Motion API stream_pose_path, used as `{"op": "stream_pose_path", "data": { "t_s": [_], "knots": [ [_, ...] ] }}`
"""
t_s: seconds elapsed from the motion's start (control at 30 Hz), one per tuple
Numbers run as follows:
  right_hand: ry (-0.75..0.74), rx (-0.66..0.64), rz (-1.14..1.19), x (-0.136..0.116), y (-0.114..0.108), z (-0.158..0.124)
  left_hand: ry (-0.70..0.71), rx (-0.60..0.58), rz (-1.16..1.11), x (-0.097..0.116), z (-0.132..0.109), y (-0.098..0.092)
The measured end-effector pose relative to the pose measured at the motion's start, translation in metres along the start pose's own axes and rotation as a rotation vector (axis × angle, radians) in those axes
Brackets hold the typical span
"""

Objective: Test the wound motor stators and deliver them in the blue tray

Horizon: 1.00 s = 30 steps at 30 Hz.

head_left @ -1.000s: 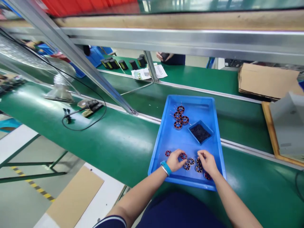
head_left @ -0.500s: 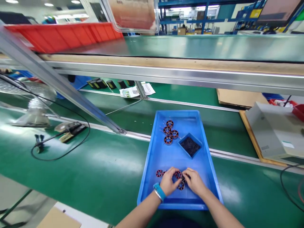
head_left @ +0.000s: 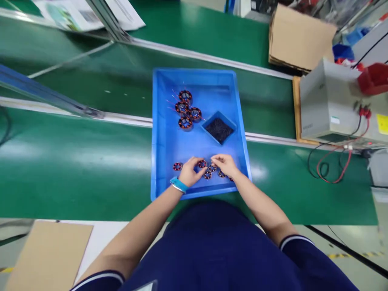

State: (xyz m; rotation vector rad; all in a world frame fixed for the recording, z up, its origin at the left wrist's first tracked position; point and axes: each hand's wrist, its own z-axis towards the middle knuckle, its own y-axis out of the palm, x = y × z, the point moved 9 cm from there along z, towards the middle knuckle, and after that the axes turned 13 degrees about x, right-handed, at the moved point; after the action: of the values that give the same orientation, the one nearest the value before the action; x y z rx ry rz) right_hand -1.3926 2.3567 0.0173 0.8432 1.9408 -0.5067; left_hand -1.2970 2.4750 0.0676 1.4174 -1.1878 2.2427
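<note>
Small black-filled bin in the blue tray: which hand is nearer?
Right. The right hand sits just below the small bin, nearly under it. The left hand is lower and farther left, over the wound coil rings at the blue tray's near end.

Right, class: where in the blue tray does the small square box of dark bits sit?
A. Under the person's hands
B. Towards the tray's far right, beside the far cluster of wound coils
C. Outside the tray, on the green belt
B: the small square box lies right of the far cluster of wound coils, inside the blue tray, well beyond both hands.
</note>
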Motion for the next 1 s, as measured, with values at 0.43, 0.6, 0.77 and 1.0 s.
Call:
{"op": "stream_pose_path", "data": {
  "t_s": [0.43,0.6,0.77,1.0],
  "knots": [
    [-0.154,0.094,-0.107,-0.018,-0.025,0.007,-0.052,0.189,0.097,-0.003,0.006,-0.025],
    [-0.347,0.158,-0.325,-0.038,-0.044,0.005,-0.125,0.333,0.115,-0.018,0.007,-0.042],
    [-0.574,-0.137,-0.788,-0.057,0.018,-0.016,-0.177,0.42,0.14,-0.035,0.005,-0.05],
    [-0.479,-0.376,-1.388,-0.033,0.092,-0.01,-0.164,0.425,0.093,-0.033,0.004,-0.05]
  ]
}}
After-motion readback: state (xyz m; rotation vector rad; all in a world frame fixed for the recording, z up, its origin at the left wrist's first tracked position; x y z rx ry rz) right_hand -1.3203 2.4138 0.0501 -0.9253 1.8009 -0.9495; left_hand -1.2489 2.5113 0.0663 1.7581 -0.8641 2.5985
